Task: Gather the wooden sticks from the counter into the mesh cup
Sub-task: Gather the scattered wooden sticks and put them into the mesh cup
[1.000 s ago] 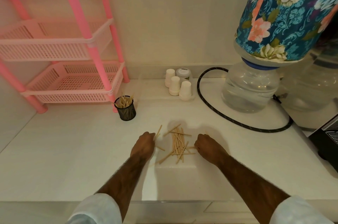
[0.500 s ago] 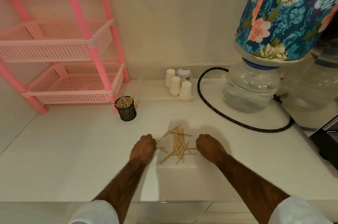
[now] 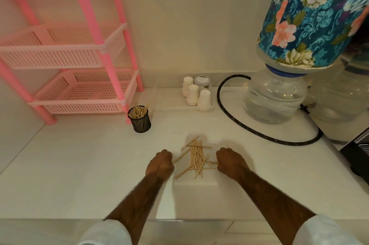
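Observation:
A loose pile of wooden sticks (image 3: 196, 157) lies on the white counter (image 3: 83, 164) in front of me. My left hand (image 3: 159, 164) rests on the counter just left of the pile, and one stick's end touches it. My right hand (image 3: 229, 162) rests just right of the pile, where stick ends meet its fingers. Both hands' fingers curl downward out of sight, so any pinch is hidden. The black mesh cup (image 3: 139, 119) stands upright further back on the left, apart from both hands, with several sticks standing in it.
A pink plastic basket rack (image 3: 79, 93) stands at the back left, right behind the cup. Three white paper cups (image 3: 196, 95) sit at the back wall. A black hose (image 3: 249, 130) loops around a water bottle (image 3: 275, 99) at the right. A dark appliance (image 3: 359, 154) occupies the right edge.
Both hands have edged inward toward the pile. The stray stick beside my left hand has slid right, closer to the other sticks.

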{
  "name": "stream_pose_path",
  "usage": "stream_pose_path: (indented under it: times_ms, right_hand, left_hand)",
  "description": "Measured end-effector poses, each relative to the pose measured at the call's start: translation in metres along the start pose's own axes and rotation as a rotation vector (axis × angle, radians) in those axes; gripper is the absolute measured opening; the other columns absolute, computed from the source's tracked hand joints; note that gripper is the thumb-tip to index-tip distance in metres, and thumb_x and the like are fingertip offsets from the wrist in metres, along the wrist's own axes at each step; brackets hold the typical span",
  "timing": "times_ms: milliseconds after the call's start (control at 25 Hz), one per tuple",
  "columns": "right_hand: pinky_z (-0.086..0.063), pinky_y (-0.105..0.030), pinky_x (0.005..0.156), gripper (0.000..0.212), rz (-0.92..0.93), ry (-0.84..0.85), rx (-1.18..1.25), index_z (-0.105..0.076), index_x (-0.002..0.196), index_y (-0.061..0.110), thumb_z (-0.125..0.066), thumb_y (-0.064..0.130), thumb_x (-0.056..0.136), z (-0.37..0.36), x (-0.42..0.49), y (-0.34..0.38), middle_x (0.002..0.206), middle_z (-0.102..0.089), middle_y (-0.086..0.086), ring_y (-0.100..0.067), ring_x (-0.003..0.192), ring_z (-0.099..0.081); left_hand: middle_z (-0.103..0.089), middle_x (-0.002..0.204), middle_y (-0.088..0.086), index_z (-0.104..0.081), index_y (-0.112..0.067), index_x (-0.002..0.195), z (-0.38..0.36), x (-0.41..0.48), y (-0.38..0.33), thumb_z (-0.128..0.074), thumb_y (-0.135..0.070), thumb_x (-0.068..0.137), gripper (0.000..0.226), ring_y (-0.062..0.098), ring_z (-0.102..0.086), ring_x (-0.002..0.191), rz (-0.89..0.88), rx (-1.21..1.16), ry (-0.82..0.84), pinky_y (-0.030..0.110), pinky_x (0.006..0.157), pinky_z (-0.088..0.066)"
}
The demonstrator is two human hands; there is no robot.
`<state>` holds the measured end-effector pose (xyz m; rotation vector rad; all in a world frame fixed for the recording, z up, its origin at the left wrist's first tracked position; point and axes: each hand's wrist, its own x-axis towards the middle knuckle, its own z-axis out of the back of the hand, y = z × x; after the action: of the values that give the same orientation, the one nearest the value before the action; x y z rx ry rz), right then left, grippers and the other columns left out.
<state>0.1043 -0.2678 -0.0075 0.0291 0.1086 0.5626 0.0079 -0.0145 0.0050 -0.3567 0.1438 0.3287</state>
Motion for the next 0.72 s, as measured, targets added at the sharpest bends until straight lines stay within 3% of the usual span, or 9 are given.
stream_pose_path:
  times_ms: [160,240,320,440,560,720]
  right_hand:
    - [-0.039,-0.026,0.067,0.018,0.053,-0.039,-0.022,-0.059,0.103,0.014,-0.043,0.014,0.097,-0.008,-0.005,-0.006,0.104,-0.059,-0.004,-0.018,0.092,-0.056]
    - [-0.045,-0.027,0.071,0.021,0.060,-0.045,-0.016,-0.061,0.105,0.013,-0.041,0.014,0.099,-0.009,-0.006,-0.008,0.105,-0.059,-0.005,-0.017,0.092,-0.057]
    - [-0.049,-0.028,0.077,0.023,0.054,-0.037,-0.005,-0.063,0.107,0.012,-0.042,0.014,0.100,-0.009,-0.005,-0.008,0.106,-0.060,-0.005,-0.018,0.094,-0.059]
    - [-0.045,-0.026,0.076,0.023,0.053,-0.022,-0.011,-0.064,0.105,0.012,-0.042,0.015,0.099,-0.011,-0.003,-0.006,0.107,-0.061,-0.006,-0.018,0.095,-0.059]
    - [-0.043,-0.025,0.075,0.021,0.062,0.003,-0.012,-0.064,0.105,0.012,-0.046,0.019,0.099,-0.012,-0.003,-0.007,0.108,-0.061,-0.006,-0.018,0.095,-0.059]
    - [-0.047,-0.025,0.081,0.020,0.038,0.011,0.028,-0.066,0.110,0.012,-0.052,0.019,0.097,-0.011,-0.003,-0.009,0.110,-0.062,-0.005,-0.019,0.098,-0.061]
  left_hand:
    - [-0.056,0.107,0.005,-0.052,-0.014,0.092,-0.006,-0.010,0.000,-0.033,-0.015,0.097,0.020,0.019,-0.050,0.096,-0.023,-0.017,-0.038,0.032,0.079,-0.042]
    - [-0.056,0.108,0.005,-0.054,-0.013,0.096,-0.009,-0.014,-0.001,-0.034,-0.020,0.100,0.022,0.023,-0.053,0.102,-0.043,-0.003,-0.045,0.037,0.086,-0.047]
    - [-0.055,0.107,0.005,-0.058,-0.012,0.101,-0.012,-0.015,-0.002,-0.042,-0.041,0.101,0.033,0.024,-0.055,0.103,-0.020,-0.020,-0.018,0.037,0.083,-0.046]
    - [-0.052,0.100,-0.001,-0.058,-0.017,0.103,-0.012,-0.015,-0.005,-0.058,-0.072,0.081,0.059,0.019,-0.052,0.094,0.016,-0.068,0.042,0.030,0.070,-0.039]
    - [-0.052,0.108,0.002,-0.057,-0.014,0.108,-0.018,-0.016,-0.006,-0.070,-0.064,0.076,0.061,0.021,-0.053,0.099,0.004,0.002,0.033,0.030,0.072,-0.041]
    - [-0.056,0.108,0.006,-0.056,-0.011,0.103,-0.021,-0.019,-0.009,-0.066,-0.040,0.088,0.034,0.024,-0.055,0.102,0.012,-0.068,-0.029,0.034,0.077,-0.044]
